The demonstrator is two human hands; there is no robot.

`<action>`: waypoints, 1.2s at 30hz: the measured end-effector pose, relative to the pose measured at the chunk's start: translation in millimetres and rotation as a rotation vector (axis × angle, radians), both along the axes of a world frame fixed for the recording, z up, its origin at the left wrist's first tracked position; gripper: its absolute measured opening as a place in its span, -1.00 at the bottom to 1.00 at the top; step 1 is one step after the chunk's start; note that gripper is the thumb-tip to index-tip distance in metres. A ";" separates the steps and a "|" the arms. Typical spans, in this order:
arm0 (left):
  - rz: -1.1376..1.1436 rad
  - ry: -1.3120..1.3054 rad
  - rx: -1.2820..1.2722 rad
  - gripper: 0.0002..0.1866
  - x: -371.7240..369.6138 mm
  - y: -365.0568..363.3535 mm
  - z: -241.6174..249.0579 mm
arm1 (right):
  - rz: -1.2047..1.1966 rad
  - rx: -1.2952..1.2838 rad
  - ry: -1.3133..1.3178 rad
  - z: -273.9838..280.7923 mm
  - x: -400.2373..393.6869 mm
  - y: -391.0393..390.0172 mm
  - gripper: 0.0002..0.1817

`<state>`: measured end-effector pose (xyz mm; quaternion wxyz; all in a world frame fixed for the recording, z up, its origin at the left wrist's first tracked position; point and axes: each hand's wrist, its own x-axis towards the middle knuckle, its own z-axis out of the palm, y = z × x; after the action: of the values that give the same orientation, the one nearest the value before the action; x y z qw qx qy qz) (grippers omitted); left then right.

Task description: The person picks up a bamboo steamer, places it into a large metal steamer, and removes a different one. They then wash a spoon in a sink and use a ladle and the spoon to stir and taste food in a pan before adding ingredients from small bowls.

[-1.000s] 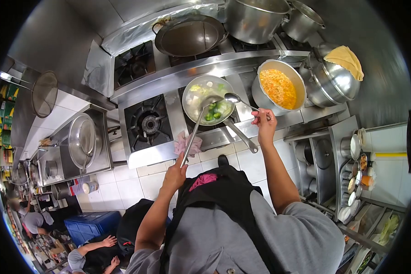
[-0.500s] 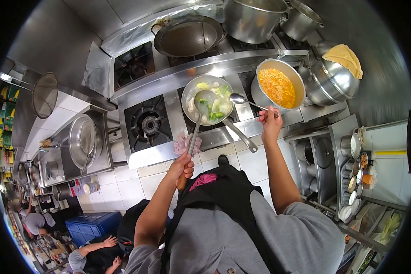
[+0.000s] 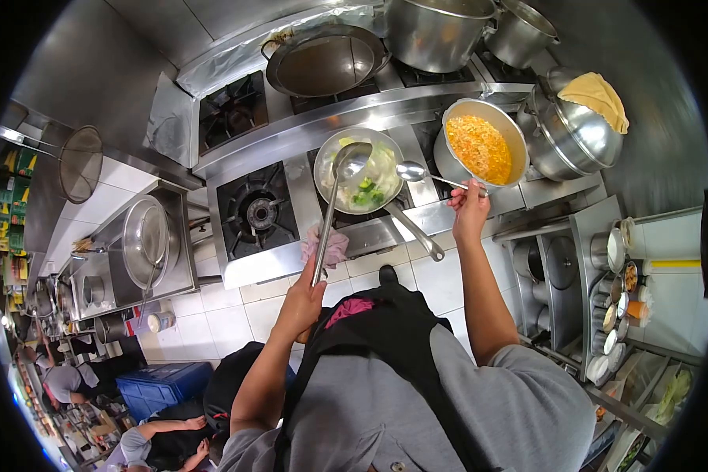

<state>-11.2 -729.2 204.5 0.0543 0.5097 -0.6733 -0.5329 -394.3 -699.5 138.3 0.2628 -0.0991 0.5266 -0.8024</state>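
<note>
My left hand (image 3: 300, 303) is closed round the handle of a long metal ladle (image 3: 352, 160), whose bowl is over the upper part of a frying pan (image 3: 396, 179). Steam rises from the pan, which holds green and pale vegetables (image 3: 365, 194). My right hand (image 3: 470, 211) pinches the handle of a metal spoon (image 3: 411, 171); its bowl hangs by the pan's right rim. Just beyond that hand stands a deep pot (image 3: 453, 164) of orange-yellow food. A pink cloth (image 3: 327, 245) lies on the stove's front edge near the ladle handle. The pan's handle points towards me, untouched.
Behind the pan are a large wok (image 3: 322, 67) and tall steel pots (image 3: 440, 35). A domed steel pot (image 3: 578, 130) with a yellow cloth (image 3: 594, 101) stands right. Left are a bare burner (image 3: 259, 211) and a colander (image 3: 144, 241). Co-workers (image 3: 169, 440) are at lower left.
The ladle's bowl has turned and risen towards the far side of the pan, and my left hand has shifted slightly left. The right hand and spoon have hardly moved. More steam veils the vegetables.
</note>
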 end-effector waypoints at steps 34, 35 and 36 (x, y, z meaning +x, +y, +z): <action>0.242 0.361 0.503 -0.31 13.5 22.9 60.7 | 0.226 0.199 0.065 -46.8 34.0 -58.8 -0.66; 0.206 0.301 0.428 -0.31 13.2 25.0 59.4 | 0.223 0.192 0.063 -44.4 34.1 -60.3 -0.66; 0.169 0.241 0.353 -0.30 13.4 26.8 58.9 | 0.225 0.192 0.064 -43.1 33.8 -61.5 -0.66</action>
<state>2.2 -702.3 263.4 0.0887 0.4986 -0.5131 -0.6930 -360.5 -761.0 95.2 0.3423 -0.1573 0.5947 -0.7103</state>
